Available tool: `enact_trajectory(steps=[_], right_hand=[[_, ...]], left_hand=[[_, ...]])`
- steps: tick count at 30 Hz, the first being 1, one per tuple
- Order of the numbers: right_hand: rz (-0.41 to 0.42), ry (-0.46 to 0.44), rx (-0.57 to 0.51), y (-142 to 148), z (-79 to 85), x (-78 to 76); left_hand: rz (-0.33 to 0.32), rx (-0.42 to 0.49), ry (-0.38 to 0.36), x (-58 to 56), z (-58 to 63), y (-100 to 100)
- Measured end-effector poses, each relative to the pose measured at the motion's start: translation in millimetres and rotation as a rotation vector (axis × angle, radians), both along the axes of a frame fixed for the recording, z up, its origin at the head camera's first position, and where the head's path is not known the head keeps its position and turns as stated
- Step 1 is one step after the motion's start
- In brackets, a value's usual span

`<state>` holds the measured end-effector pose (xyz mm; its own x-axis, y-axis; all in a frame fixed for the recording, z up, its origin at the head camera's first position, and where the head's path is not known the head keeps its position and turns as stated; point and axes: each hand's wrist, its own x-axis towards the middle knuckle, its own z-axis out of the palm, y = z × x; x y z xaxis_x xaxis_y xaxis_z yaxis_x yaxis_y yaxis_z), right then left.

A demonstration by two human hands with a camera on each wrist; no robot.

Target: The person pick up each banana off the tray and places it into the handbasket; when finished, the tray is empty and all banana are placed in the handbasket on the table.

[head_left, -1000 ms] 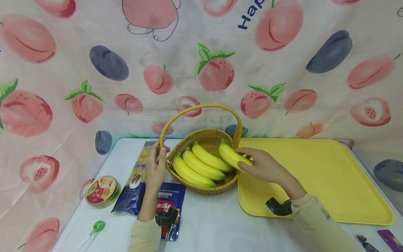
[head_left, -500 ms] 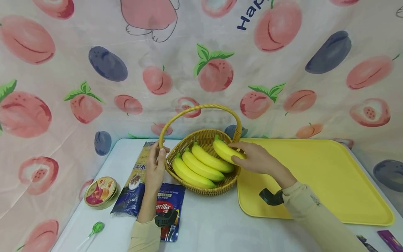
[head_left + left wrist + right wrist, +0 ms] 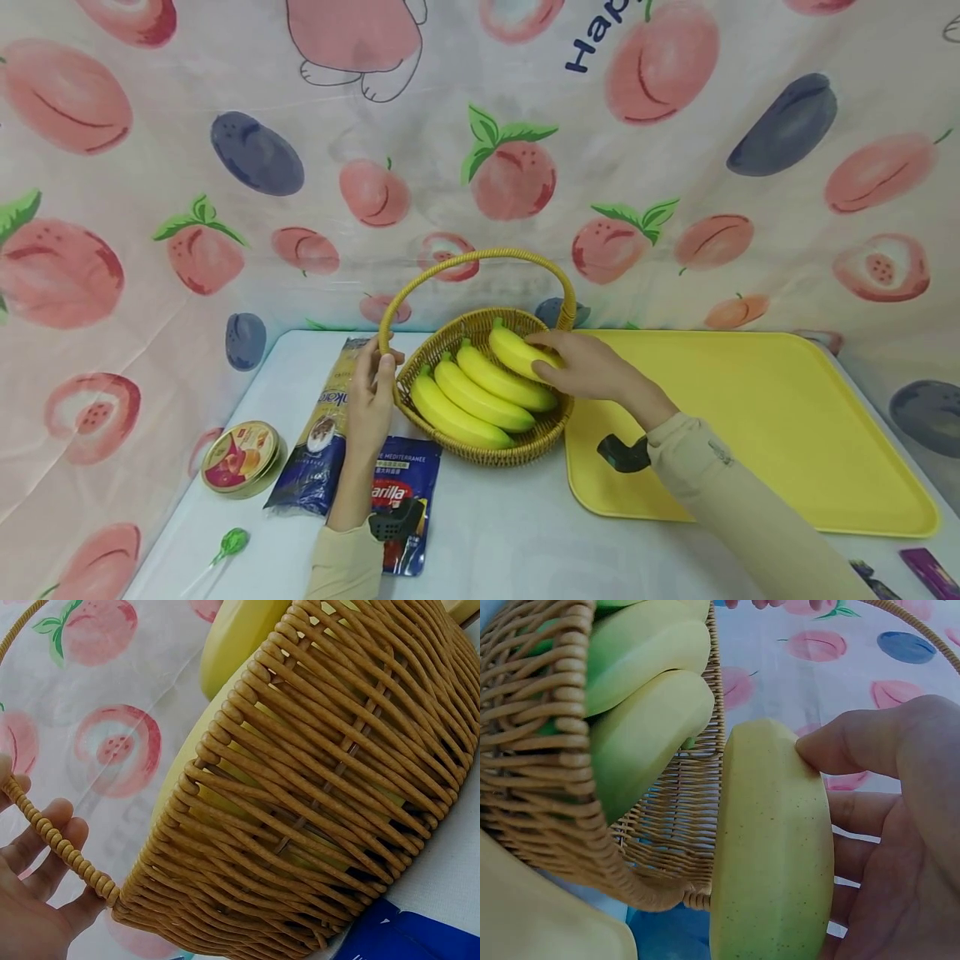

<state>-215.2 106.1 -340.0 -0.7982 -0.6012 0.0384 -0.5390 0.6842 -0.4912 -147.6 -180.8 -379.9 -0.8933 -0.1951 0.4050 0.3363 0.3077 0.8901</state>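
My right hand (image 3: 592, 367) pinches a yellow banana (image 3: 516, 353) between thumb and fingers, over the right part of a wicker basket (image 3: 491, 455). In the right wrist view this banana (image 3: 772, 840) is beside the basket's inner wall, its green-tinged end toward the camera. Three more bananas (image 3: 480, 396) lie side by side inside the basket. At the left side, my left hand (image 3: 370, 408) holds the foot of the arched handle (image 3: 487, 254). The left wrist view shows the fingers (image 3: 52, 851) behind the handle, with the thumb mostly cut off at the edge.
Left of the basket lie a blue-and-gold packet (image 3: 315, 450), a round tin (image 3: 238, 458) and a green lollipop (image 3: 234, 540). A blue pouch (image 3: 412, 500) is partly under the left forearm. A yellow tray (image 3: 750, 417) fills the right side, with small wrapped sweets (image 3: 928, 571) at the front corner.
My right hand has moved left with the banana, from the basket's right rim to over its inside, close to the other bananas. The left hand stays on the handle.
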Motion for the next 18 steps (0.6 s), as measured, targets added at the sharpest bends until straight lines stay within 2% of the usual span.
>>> enact_trajectory(steps=[12,18], right_hand=[[0.024,-0.057,0.083,-13.4,2.7,-18.7],[0.03,-0.093,0.117,-16.8,5.8,-22.9]], left_hand=[[-0.01,-0.004,-0.005,-0.7,0.8,-0.1],[-0.008,0.001,-0.006,0.1,0.8,-0.8]])
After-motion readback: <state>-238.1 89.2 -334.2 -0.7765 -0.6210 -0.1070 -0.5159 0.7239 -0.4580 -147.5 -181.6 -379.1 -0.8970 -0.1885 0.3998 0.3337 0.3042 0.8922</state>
